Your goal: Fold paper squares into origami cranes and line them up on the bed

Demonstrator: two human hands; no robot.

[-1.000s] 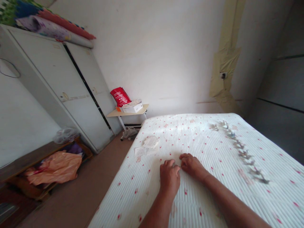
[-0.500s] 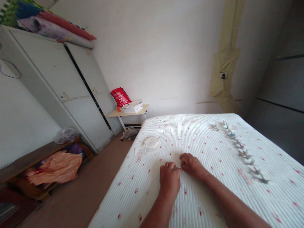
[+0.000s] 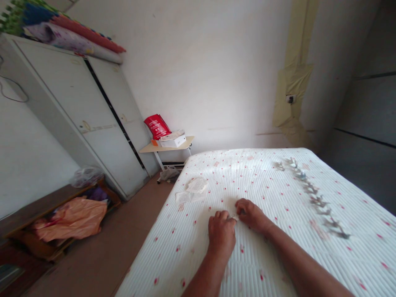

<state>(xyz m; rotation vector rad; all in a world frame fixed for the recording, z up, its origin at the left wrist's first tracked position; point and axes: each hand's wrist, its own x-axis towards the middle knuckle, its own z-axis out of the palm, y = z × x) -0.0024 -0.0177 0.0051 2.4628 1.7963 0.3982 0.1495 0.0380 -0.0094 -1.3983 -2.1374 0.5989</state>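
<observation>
My left hand (image 3: 222, 229) rests on the bed with its fingers closed on a small piece of paper (image 3: 236, 218), mostly hidden by the fingers. Close on its right, my right hand (image 3: 251, 215) has curled fingers that pinch at the far side of the same paper. Beyond my left hand lie several printed paper sheets (image 3: 196, 185), partly overlapping. To the right, a row of small folded paper figures (image 3: 318, 201) runs along the bed; they look like origami birds, though blurred.
The bed (image 3: 241, 268) has a white ribbed cover with red spots. Behind its left corner, a small table (image 3: 148, 147) carries a red bag (image 3: 157, 127) and a white box (image 3: 173, 141). A grey cabinet (image 3: 71, 107) and a low wooden bench (image 3: 24, 214) stand at left.
My right hand has shifted very slightly to the right, and a bit more of the small paper shows between the hands. My left hand stays almost in place.
</observation>
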